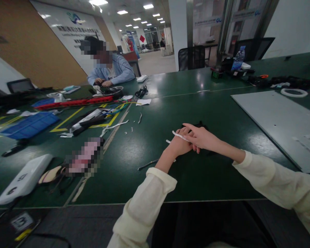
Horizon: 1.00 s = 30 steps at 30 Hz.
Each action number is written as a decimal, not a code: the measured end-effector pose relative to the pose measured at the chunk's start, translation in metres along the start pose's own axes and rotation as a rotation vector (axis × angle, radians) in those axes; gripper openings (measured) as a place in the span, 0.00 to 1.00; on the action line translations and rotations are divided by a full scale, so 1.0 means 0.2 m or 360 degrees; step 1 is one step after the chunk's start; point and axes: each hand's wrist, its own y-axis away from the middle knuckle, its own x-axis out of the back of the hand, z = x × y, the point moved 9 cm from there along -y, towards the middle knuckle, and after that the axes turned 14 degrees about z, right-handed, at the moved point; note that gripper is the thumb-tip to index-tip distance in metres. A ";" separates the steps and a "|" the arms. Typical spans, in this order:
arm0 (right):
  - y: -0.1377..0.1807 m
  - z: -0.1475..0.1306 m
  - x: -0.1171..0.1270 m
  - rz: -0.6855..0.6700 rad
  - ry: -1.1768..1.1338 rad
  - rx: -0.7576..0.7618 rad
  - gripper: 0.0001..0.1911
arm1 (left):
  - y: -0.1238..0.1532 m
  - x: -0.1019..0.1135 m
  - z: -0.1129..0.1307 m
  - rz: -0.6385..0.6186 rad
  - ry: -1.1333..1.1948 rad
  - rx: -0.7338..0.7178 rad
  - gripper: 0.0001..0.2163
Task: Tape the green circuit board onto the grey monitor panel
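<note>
My left hand [183,144] is low over the green table, its fingers curled and partly covered by the other hand. What they hold, if anything, is hidden. My right hand [202,136] reaches across it from the right, with its fingers closed at one end of a thin white strip [179,135]. This strip lies over the back of my left hand, and its free end points up and left. Just behind both hands sits a black object [202,124], mostly covered. A thin dark cord-like piece [147,164] lies on the table left of my left forearm.
A grey panel [279,120] lies on the right, with a white ring [293,92] and a water bottle [239,58] farther back. On the left are a blue crate [31,124], a white device [24,177] and white scraps [116,126]. A person [111,67] sits across the table.
</note>
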 end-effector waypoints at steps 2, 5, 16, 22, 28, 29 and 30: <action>0.00 0.01 0.06 0.0042 0.0081 -0.0006 0.39 | 0.00 0.01 0.01 0.0032 0.0031 -0.0015 0.23; 0.01 0.07 0.18 0.0065 0.0140 -0.0081 0.37 | -0.01 0.04 0.03 0.0088 0.0012 -0.0031 0.21; 0.16 0.98 1.27 0.1173 0.1259 -0.0745 0.35 | -0.03 0.07 0.07 0.0061 -0.0120 -0.0047 0.26; 0.40 1.39 1.45 0.1194 0.1296 -0.1303 0.38 | -0.03 0.06 0.06 0.0038 -0.0148 -0.0033 0.26; 0.39 1.42 1.44 0.1172 0.1372 -0.1260 0.35 | -0.04 0.06 0.06 0.0104 -0.0235 -0.0047 0.26; 0.38 1.41 1.44 0.1163 0.1382 -0.1244 0.34 | -0.04 0.06 0.06 0.0101 -0.0246 -0.0044 0.26; 0.38 1.40 1.43 0.1155 0.1389 -0.1231 0.33 | -0.04 0.05 0.06 0.0095 -0.0255 -0.0037 0.26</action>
